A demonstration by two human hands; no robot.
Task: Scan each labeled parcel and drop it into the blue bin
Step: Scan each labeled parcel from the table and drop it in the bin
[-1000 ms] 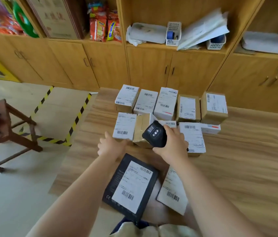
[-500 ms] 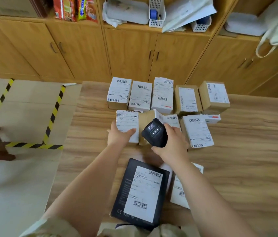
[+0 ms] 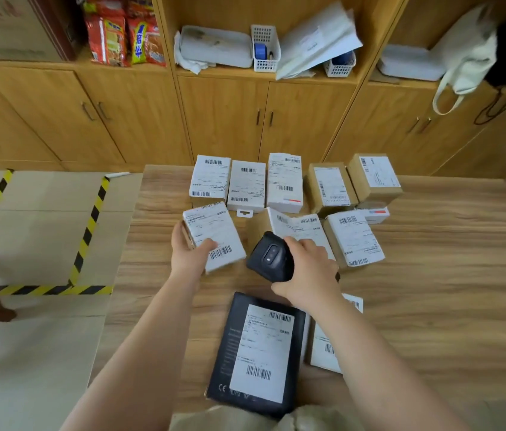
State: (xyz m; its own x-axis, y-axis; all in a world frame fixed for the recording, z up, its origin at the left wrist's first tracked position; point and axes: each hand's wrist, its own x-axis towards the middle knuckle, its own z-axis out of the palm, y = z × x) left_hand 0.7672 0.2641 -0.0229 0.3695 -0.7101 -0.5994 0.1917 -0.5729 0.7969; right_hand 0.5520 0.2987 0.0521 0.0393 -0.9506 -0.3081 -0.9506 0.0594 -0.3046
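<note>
While the left hand holds a small white-labelled parcel tilted near the left edge of the wooden table, its thumb lies across the label just beside the barcode. Its fingers curl round the box's left side. The right hand wraps round a black scanner, just right of that parcel and apart from it. Other labelled boxes sit in rows behind, and a flat black parcel lies nearest the person.
</note>
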